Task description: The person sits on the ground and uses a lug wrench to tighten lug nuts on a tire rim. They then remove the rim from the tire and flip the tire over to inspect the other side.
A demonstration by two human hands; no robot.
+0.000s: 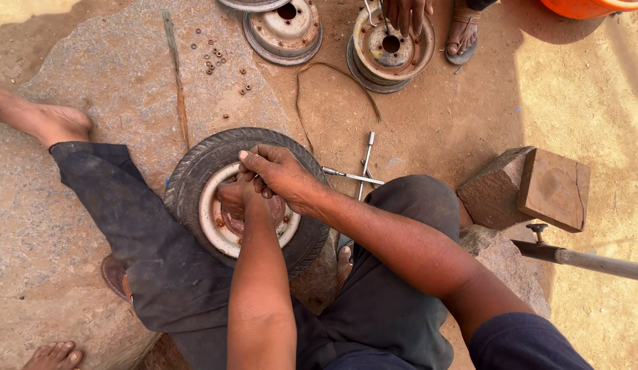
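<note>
The wheel (247, 199), a small tyre on a pale steel rim, lies flat on the stone slab (92, 82) between the person's spread legs, which hem it in on both sides so it likely cannot slide while it is worked on. Both hands meet over the hub. The left hand (234, 199) sits lowest, down in the rim's dish, its grip curled narrow around something at the hub that the fingers hide; what it pinches cannot be told. The right hand (278, 171) lies just above and across it, its grip also closed tight over the same spot, the knuckles toward the tyre's far edge. Stacked this way, the two hands can bear down and twist together on one small part.

Just to the right of the right hand's grip a cross wrench (360, 175) lies on the dirt, its end almost touching the tyre, within easy reach. Well beyond the grips, up the slab, loose nuts (219, 62) lie scattered in a cluster, on the flat stone rather than in the sand. Farther off still, two bare rims (283, 31) rest on the ground; another person's hand (408, 14) reaches into the right-hand one, a sandalled foot beside it. Far right of the grips sit a wooden block (555, 188) and a hammer handle (593, 262).
</note>
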